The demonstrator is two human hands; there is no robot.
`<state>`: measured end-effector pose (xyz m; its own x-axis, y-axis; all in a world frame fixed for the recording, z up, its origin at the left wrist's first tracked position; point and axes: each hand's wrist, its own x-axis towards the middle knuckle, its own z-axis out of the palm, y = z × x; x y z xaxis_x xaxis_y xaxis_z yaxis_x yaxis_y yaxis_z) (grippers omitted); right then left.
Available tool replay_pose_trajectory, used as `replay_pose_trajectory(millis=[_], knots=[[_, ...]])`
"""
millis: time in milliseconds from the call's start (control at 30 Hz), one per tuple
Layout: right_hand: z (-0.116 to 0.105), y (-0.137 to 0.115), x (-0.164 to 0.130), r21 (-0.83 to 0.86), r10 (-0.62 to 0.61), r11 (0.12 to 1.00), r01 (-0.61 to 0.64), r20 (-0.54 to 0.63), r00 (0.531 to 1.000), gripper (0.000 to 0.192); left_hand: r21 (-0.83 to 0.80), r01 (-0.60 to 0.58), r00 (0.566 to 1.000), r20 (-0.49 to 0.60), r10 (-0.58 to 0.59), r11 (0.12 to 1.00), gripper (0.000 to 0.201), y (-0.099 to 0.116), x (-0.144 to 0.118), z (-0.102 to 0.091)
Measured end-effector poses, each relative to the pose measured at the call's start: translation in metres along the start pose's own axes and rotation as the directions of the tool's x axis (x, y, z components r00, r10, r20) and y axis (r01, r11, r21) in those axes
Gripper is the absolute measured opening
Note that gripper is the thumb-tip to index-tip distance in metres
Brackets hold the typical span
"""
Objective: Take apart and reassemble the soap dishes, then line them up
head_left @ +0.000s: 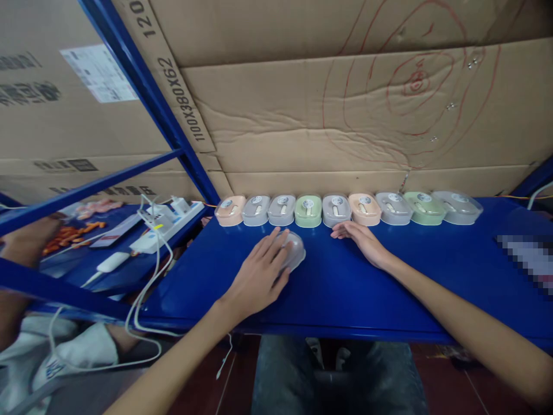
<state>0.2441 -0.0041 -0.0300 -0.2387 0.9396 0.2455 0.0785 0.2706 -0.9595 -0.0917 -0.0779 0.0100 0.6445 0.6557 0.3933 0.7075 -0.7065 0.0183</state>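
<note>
- The left hand [259,276] has its grip cupped over a grey computer mouse [294,251], palm on top and fingers draped across its near side, so the mouse is held under the hand against the blue surface [354,288].
- That mouse sits apart from the others, just in front of the row and slightly left of its middle.
- The right hand [360,237] lies flat on the surface with its grip spread and holding nothing; the fingertips point left and rest just before a grey mouse in the row [336,210], near it, though contact cannot be told.
- A row of mice [345,209] stands side by side along the back edge of the surface, against a cardboard wall [345,115]: peach, grey, grey, green, grey, peach, grey, green, grey from left to right, each with a round sticker on top.
- To the left, beyond a blue metal frame [142,80], a white power strip [166,225] with white cables [147,288] lies on a lower blue shelf.
- Orange small parts [69,233] lie farther left on that shelf.
- Another person's arm [26,230] shows at the far left edge.
</note>
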Motion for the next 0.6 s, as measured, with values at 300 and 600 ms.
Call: replay_pose_trajectory(millis=[300, 600], knots=[[0.0, 0.0, 0.001, -0.016, -0.001, 1.0, 0.001, -0.022, 1.0, 0.054, 0.243, 0.294, 0.952, -0.158, -0.261, 0.924, 0.056, -0.059, -0.063, -0.01], [0.001, -0.002, 0.0, -0.016, -0.012, 1.0, 0.012, -0.023, 1.0, 0.056, 0.283, 0.422, 0.902, -0.23, -0.366, 0.861, 0.058, -0.081, -0.065, -0.007]])
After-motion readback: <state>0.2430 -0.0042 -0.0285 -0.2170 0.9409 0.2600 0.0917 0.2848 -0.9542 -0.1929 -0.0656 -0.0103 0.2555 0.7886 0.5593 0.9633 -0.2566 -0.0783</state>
